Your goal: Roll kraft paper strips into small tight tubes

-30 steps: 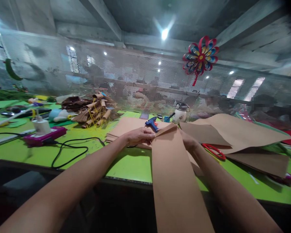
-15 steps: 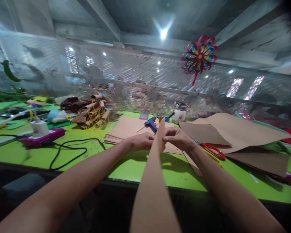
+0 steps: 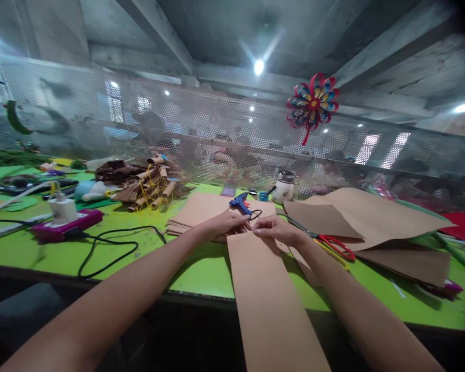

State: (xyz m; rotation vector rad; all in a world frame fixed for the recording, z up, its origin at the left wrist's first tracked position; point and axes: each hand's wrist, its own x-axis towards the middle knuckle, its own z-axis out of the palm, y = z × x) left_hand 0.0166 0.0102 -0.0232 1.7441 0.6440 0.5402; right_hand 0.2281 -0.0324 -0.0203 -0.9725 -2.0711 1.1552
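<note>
A long strip of brown kraft paper hangs from the table toward me, its broad face turned up. At its far end, my right hand pinches the edge between thumb and fingers. My left hand is closed at the same edge, close to the right fingertips; its fingertips are partly hidden. Just beyond both hands, a blue glue gun lies on a stack of brown paper sheets. Scissors with red and yellow handles rest to the right of my right hand.
On the green table, a purple power strip with a white plug and black cable lies left. Rolled brown paper tubes with yellow string are piled behind. A white jar stands at the back; large brown sheets lie right.
The paper strip has turned from edge-on to broad face up, and its far end has come down lower. Both hands have stayed at that end, with the fingers drawn closer together.
</note>
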